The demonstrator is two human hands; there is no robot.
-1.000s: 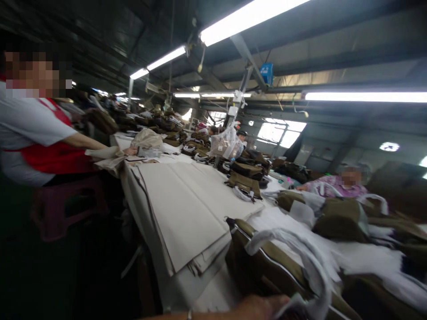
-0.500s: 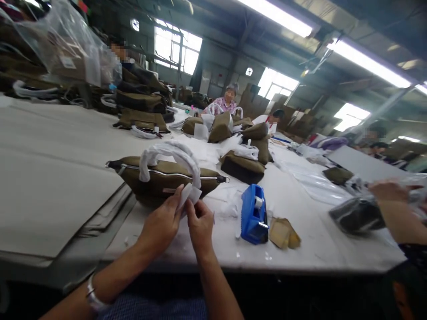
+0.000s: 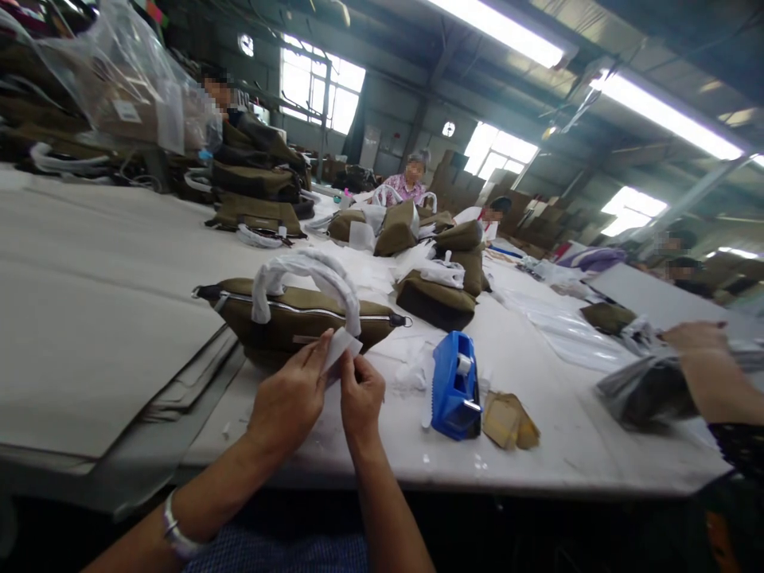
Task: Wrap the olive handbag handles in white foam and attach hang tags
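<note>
An olive handbag (image 3: pixel 304 306) with a silver zip stands upright on the table in front of me. Its two handles (image 3: pixel 307 263) are wrapped in white padding and arch over the top. At the bag's near side, by the foot of a handle, is a small piece of white wrapping paper (image 3: pixel 340 348). My left hand (image 3: pixel 292 390) has its fingers closed on the left part of that paper. The thumb and fingers of my right hand (image 3: pixel 361 390) pinch its right edge.
Right of the bag stands a blue tape dispenser (image 3: pixel 454 386), beside brown card pieces (image 3: pixel 510 420). More olive bags (image 3: pixel 438 294) are heaped behind. Large paper sheets (image 3: pixel 101 318) lie at left. At far right, a co-worker's hand (image 3: pixel 698 338) is over a dark plastic-wrapped item (image 3: pixel 648 390).
My right hand has shifted slightly right along the paper, its fingers drawn closer together. The left hand stays on the paper. The co-worker's dark item has moved a little right.
</note>
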